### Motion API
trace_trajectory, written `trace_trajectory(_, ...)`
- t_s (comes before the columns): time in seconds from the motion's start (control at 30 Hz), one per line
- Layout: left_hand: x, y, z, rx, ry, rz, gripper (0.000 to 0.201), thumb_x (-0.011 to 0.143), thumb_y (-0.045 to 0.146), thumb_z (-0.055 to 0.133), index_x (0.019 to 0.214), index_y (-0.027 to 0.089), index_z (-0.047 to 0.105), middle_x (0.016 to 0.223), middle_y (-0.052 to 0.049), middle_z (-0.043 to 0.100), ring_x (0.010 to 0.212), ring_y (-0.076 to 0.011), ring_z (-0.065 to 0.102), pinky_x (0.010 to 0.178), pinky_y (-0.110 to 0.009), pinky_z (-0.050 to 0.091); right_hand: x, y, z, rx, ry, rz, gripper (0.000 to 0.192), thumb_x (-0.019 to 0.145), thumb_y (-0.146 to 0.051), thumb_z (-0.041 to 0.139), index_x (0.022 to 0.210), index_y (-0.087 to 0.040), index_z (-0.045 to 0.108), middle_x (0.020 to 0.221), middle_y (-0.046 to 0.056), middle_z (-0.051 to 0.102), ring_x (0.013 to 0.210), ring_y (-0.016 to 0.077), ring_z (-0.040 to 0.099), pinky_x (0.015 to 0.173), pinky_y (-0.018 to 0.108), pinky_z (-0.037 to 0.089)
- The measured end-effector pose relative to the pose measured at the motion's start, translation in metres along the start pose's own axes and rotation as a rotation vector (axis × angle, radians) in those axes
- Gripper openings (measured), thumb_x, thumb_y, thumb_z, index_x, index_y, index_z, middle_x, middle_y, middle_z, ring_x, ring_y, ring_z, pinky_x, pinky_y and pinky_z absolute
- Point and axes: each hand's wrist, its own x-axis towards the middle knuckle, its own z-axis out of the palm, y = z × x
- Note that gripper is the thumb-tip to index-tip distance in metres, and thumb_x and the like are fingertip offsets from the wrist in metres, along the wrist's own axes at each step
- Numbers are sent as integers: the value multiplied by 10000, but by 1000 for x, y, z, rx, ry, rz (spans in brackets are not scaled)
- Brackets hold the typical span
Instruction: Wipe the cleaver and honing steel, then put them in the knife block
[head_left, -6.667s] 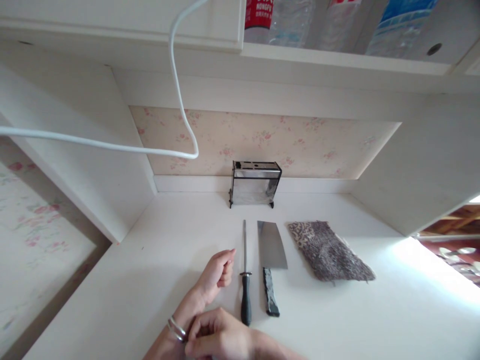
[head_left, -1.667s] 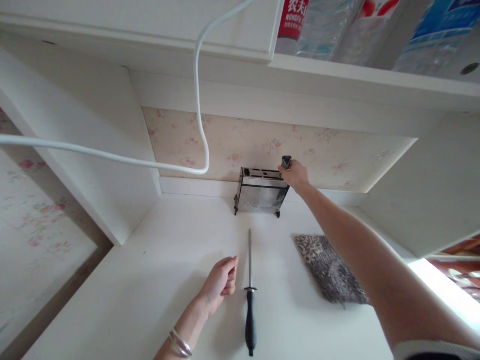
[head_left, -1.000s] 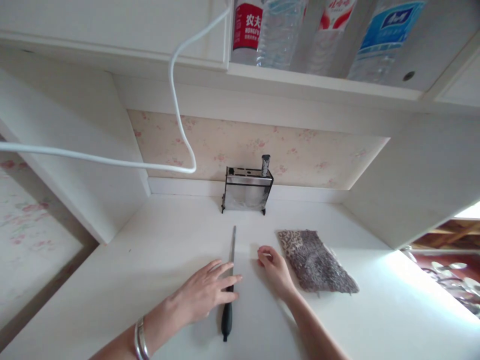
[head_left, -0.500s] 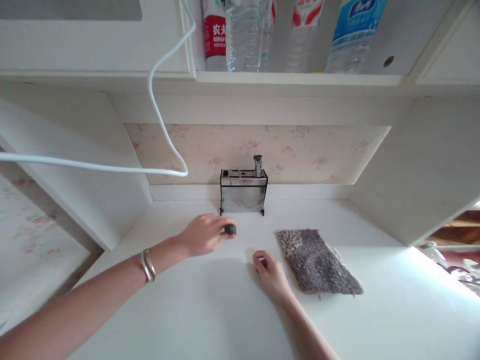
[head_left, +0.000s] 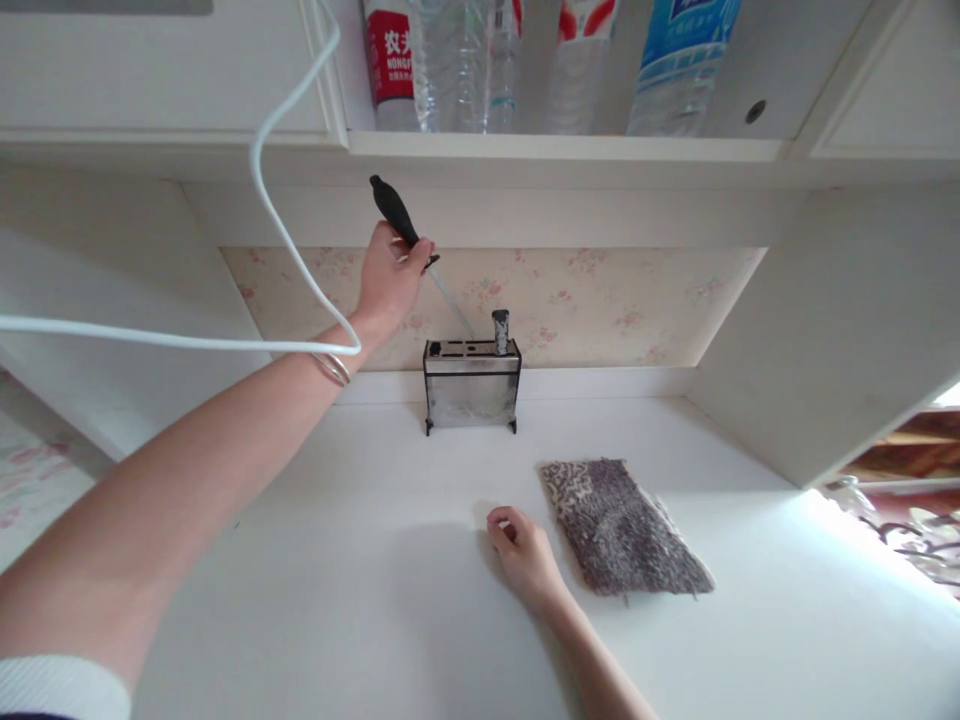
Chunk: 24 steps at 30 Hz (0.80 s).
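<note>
My left hand (head_left: 391,272) is raised near the back wall, its fingers closed round a sharpening steel (head_left: 394,208) with a black handle. The steel's thin grey rod slants down to the right, its tip at the top of the knife block (head_left: 472,398). Whether the tip has entered a hole I cannot tell. This block is narrow, with a black frame, clear-looking sides and a slotted metal top. A knife with a worn dark handle (head_left: 501,332) stands in its right end. My right hand (head_left: 523,555) rests on the white counter, fingers curled, beside a folded brown-grey cloth (head_left: 626,530).
A white cable (head_left: 289,235) hangs down at the left, crossing in front of my left wrist. Above, an open cupboard shelf (head_left: 562,148) holds several plastic bottles (head_left: 679,70). White side panels (head_left: 847,320) bound the nook, with floral wallpaper (head_left: 622,300) behind.
My left hand has gone up and back from low over the counter, bringing the sharpening steel over the knife block. My right hand stays curled on the counter. The view has shifted slightly.
</note>
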Motion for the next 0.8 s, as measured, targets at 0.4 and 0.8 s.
trace_trajectory(0.4, 8, -39, 22, 54, -72, 56, 185, 840, 204, 591, 1011, 187, 521, 883, -24, 653, 852, -140, 668, 777, -265, 523, 1, 0, 1, -26, -7, -45, 160, 839, -266, 481, 822, -220, 633, 702, 3, 641, 568, 143, 539, 551, 235, 366)
trace_trajectory(0.8, 8, -31, 30, 188, -163, 72, 197, 833, 254, 607, 1016, 196, 567, 855, -18, 677, 851, -173, 680, 774, -296, 534, 1, -3, 4, -66, -13, -51, 153, 817, -195, 496, 811, -218, 647, 702, -1, 641, 578, 131, 542, 562, 219, 366)
